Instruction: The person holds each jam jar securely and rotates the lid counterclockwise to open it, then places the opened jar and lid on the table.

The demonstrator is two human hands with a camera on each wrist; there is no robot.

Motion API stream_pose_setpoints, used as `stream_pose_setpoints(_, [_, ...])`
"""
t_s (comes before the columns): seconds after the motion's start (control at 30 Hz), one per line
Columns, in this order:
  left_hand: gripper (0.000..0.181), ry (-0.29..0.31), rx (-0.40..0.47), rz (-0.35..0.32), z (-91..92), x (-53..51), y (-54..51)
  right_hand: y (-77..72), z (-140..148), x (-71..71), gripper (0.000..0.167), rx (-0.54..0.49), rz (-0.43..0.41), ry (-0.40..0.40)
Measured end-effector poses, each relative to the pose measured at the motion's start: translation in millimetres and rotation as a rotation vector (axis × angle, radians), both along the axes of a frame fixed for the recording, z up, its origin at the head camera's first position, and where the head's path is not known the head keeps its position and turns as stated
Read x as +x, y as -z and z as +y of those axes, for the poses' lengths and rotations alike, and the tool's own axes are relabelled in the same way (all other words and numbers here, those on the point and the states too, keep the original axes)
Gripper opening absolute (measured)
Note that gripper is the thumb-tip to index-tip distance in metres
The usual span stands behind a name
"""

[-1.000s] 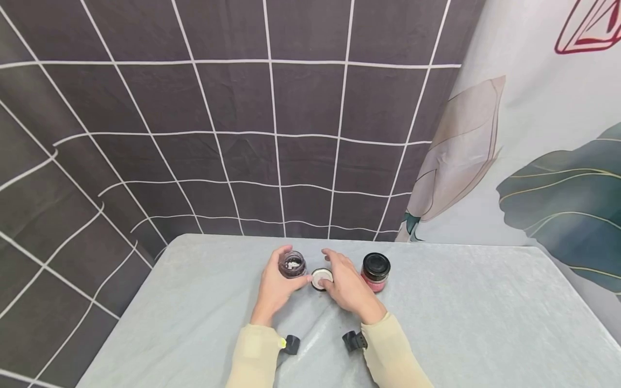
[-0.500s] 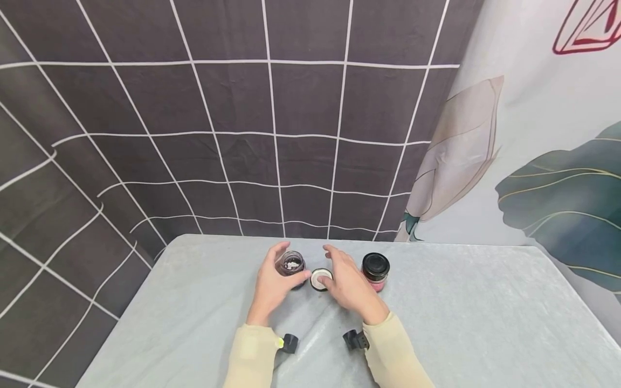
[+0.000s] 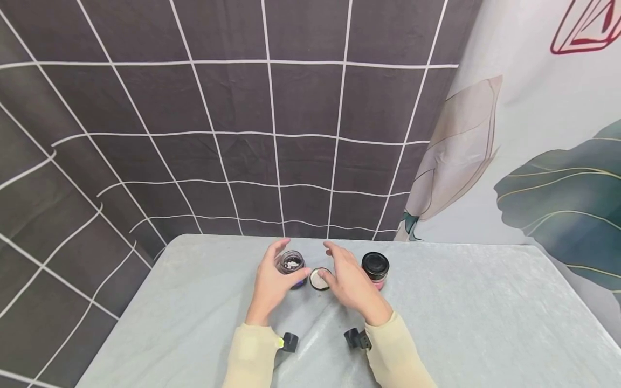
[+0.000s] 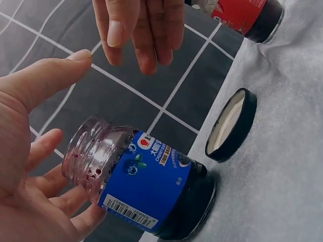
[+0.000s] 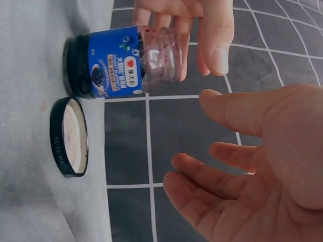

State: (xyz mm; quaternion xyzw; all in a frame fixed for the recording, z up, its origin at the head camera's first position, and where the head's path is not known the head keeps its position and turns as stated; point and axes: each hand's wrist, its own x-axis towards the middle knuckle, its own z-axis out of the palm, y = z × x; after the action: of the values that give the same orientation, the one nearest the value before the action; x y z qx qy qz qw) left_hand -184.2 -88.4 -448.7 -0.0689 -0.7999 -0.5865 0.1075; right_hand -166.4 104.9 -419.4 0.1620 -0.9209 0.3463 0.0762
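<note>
The blue-labelled jar (image 3: pixel 292 263) is clear glass, round and upright, with a ridged, threaded neck smeared reddish purple and a dark filling low down. Its glossy paper label (image 4: pixel 159 176) carries printed blueberries, white lettering and a barcode. It stands on the table, its mouth uncovered, in the crook between the thumb and fingers of the left hand (image 3: pixel 270 285). Those fingers spread loosely behind its neck while the thumb stands off in front, so the grip is slack, not clenched; whether a fingertip touches the glass, I cannot tell.

Just to the right of the blue-labelled jar lies a black lid (image 3: pixel 319 279), a shallow disc turned up to show its smooth whitish lining. On that same side, the right hand (image 3: pixel 353 283) holds nothing, its fingers relaxed and apart, its thumb above the lid. Farther right of the jar, past that hand, stands a red jar (image 3: pixel 375 267) with a shiny black cap. Soft, creased pale grey cloth (image 3: pixel 461 307) spreads beneath the jar; behind it hangs dark, rippled fabric (image 3: pixel 233 151) with a white grid.
</note>
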Motion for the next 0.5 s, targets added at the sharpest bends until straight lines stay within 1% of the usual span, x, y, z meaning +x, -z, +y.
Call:
stream_pose_setpoints(0.23, [0.078,0.008,-0.007,0.023,1.9,1.8,-2.7,-0.8,1.6,1.4,0.058,0.013,0.013,-0.002])
stream_pose_setpoints(0.5, [0.075,0.006,-0.030,0.088,5.3,3.4,-8.1,-5.6,3.5,3.6,0.060,0.026,0.046,0.004])
